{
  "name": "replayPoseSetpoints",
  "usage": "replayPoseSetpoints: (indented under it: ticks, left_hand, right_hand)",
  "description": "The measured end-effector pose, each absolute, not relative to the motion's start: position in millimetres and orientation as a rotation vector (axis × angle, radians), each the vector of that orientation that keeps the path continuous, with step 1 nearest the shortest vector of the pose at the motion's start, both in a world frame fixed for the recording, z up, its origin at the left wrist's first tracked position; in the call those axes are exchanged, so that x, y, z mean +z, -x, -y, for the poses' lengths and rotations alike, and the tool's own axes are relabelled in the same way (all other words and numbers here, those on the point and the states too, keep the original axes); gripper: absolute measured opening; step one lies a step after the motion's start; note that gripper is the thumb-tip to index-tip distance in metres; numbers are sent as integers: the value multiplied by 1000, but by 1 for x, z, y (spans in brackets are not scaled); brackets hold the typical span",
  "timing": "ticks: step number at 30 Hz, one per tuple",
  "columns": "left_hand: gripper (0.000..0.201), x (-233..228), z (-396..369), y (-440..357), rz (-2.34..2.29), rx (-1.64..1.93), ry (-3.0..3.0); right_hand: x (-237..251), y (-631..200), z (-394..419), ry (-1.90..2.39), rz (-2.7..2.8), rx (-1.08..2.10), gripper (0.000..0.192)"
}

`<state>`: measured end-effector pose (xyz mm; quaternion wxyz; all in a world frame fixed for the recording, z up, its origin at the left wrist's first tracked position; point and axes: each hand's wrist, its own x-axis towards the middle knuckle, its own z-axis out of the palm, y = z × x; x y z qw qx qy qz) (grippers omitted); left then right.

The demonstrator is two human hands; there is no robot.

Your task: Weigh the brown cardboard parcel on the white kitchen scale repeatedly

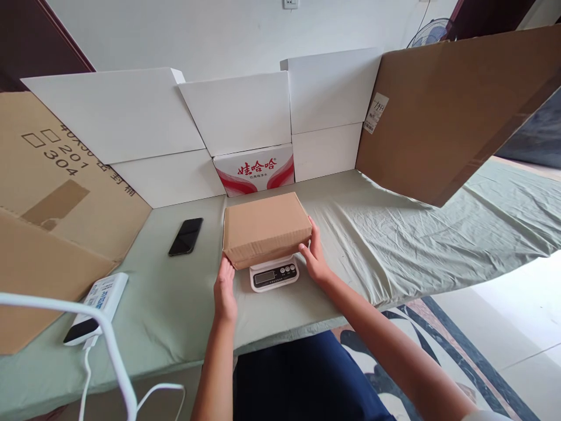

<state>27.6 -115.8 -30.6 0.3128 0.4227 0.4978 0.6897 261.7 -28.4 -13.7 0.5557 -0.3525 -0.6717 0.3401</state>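
You had the brown cardboard box [264,228] sitting on the small white kitchen scale [274,273], near the middle of the tabletop [175,304] under its pale green cloth. The box overhung the scale on all sides but the front, so only the display panel and its buttons showed below the box's near edge.

Your left hand [225,289] lay flat against the box's near left corner, fingers together and extended, not curled round anything. Your right hand [314,257] pressed its fingers against the box's right end, thumb toward the near side. Neither grip was closed: both hands were open, bracing the box from either side rather than clasping it. I could not tell whether the box's weight rested fully on the scale or was partly carried by your palms.

By my reading, you were at the weighing step, either just setting the box down or steadying it. For a true reading, the next move called for both hands to come clear of the box, with the box centred enough not to tip off the platform. The digits on the display were too small to read.

A black phone [186,236] lay on the cloth to the left of the box, well apart, and a white power bank [97,307] with its cable lay nearer the left edge. White cartons [236,111] and brown cardboard sheets [442,105] stood along the back.
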Motion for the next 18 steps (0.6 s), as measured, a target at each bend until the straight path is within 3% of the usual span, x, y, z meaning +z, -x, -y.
replayPoseSetpoints:
  ticks: [9, 18]
  left_hand:
    - [69, -23, 117, -16, -1188, 2037, -1156]
    - [81, -33, 117, -21, -1280, 1915, -1099]
  right_hand:
    - [-16, -269, 22, 858, 1436, 626, 68]
    - [-15, -270, 20, 857, 1495, 691, 63]
